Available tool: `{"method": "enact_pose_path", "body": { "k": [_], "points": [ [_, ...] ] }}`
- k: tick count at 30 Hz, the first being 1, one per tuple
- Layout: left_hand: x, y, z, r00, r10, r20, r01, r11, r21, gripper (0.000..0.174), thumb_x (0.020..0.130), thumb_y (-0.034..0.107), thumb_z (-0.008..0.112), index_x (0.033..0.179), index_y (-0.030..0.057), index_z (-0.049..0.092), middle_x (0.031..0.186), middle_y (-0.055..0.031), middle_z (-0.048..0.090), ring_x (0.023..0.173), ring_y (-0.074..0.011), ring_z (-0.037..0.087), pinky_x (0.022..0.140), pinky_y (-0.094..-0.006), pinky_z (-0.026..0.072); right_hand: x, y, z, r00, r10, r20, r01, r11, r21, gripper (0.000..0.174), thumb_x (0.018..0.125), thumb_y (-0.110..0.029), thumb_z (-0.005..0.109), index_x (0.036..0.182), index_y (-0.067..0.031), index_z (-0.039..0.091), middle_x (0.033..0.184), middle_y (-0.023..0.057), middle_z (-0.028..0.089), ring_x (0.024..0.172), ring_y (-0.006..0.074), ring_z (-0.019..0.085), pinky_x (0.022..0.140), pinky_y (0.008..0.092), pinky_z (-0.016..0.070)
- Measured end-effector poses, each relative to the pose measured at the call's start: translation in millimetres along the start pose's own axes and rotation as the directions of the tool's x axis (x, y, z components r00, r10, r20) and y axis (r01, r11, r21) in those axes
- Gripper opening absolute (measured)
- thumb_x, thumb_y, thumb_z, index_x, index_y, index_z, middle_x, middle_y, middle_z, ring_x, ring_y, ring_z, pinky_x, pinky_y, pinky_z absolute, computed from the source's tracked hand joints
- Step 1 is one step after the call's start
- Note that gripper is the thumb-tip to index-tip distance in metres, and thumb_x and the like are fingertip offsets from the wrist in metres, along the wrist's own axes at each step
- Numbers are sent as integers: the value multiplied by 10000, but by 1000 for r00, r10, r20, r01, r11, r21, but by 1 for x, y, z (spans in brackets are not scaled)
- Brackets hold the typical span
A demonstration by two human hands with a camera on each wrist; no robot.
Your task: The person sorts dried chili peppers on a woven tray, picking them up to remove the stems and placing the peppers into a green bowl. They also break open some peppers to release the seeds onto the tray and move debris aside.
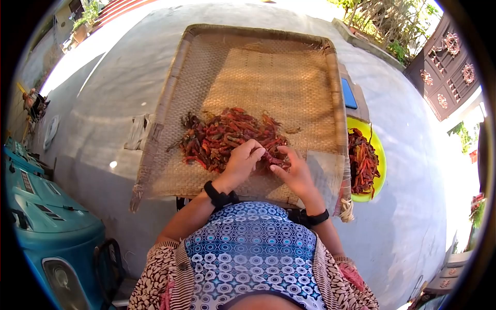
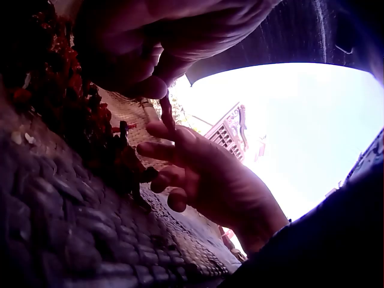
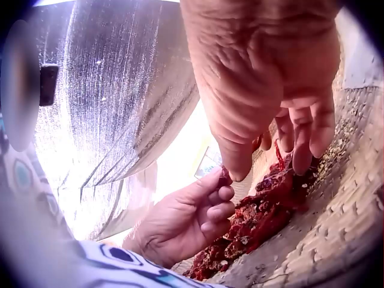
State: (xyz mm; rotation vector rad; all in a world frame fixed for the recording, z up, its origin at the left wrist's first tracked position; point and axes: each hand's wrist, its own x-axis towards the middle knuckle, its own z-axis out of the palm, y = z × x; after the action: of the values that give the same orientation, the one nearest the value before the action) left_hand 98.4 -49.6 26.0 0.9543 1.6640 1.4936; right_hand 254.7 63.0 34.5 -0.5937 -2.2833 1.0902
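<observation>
Noted: my left hand [image 1: 241, 164] and right hand [image 1: 299, 178] pinch one red chili [image 2: 167, 111] at 4 o'clock from the heap's [image 1: 222, 137] middle, over the woven tray [image 1: 268, 77]; light fingertip pressure should spare its skin.

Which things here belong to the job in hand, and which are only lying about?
Job: left hand, right hand, dried pepper between them, pepper pile, woven tray; probably yellow basin of peppers.

Lying about: teal vehicle, flat blue object, potted plant.
</observation>
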Motion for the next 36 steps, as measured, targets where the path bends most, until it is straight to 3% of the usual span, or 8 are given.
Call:
{"method": "enact_pose_path", "body": {
  "k": [10,14,20,23,25,28,31,36],
  "points": [
    [-1,20,-25,978,123,-168,-94,981,170,266,979,178,568,1195,23,562,922,-33,580,750,-91,538,653,-253,469,10,20,-32,931,350,107,-365,908,207,192,942,-226,630,963,-37,658,733,3,606,616,80,551,567,281,435],
    [9,26,-84,877,132,-461,45,934,354,364,932,162,614,1258,20,538,1197,-112,470,969,-173,529,845,-336,492,16,44,-83,906,356,-228,-39,607,794,283,975,-309,579,1106,-60,610,881,3,614,713,61,556,588,243,432],
    [18,-3,-152,932,177,-315,181,528,830,468,940,343,588,1328,93,512,1269,-144,553,1146,-349,538,954,-456,436,34,34,-77,889,448,-93,-338,781,526,441,973,-426,536,1217,-58,550,1047,53,613,865,125,600,722,289,473],
    [59,-72,-169,986,125,112,-75,-267,961,492,951,421,544,1325,102,509,1287,-154,549,1161,-375,529,955,-533,413,54,55,-44,953,290,-91,-299,947,-114,452,961,-445,534,1222,-76,556,1083,101,616,914,228,616,778,380,492],
    [45,-51,-131,868,346,-357,339,111,934,471,958,465,510,1254,101,555,1225,-145,579,1111,-382,556,931,-581,404,70,66,-27,966,230,-118,-258,889,-378,447,956,-450,529,1222,-93,564,1100,130,613,941,294,616,802,437,492],
    [74,-58,-140,947,259,-192,56,456,888,451,960,447,520,1210,75,568,1176,-142,594,1063,-301,593,895,-463,469,92,65,-10,945,317,-86,-312,785,-536,426,964,-457,494,1165,-100,610,1087,162,614,973,363,609,822,491,485],
    [83,-21,-125,997,32,65,-67,42,997,357,990,368,498,1228,112,572,1158,-109,607,1049,-257,586,900,-381,466,108,47,6,924,376,74,-317,858,-403,407,962,-464,494,1078,-106,652,1049,170,620,968,370,609,837,487,482],
    [75,-5,-90,972,31,-234,185,516,836,430,918,402,592,1282,172,591,1390,-133,408,1275,-360,325,1000,-610,286,121,24,36,967,241,81,-181,877,-444,371,940,-444,530,1065,-126,672,1025,189,639,957,388,619,832,480,487]
  ]
}}
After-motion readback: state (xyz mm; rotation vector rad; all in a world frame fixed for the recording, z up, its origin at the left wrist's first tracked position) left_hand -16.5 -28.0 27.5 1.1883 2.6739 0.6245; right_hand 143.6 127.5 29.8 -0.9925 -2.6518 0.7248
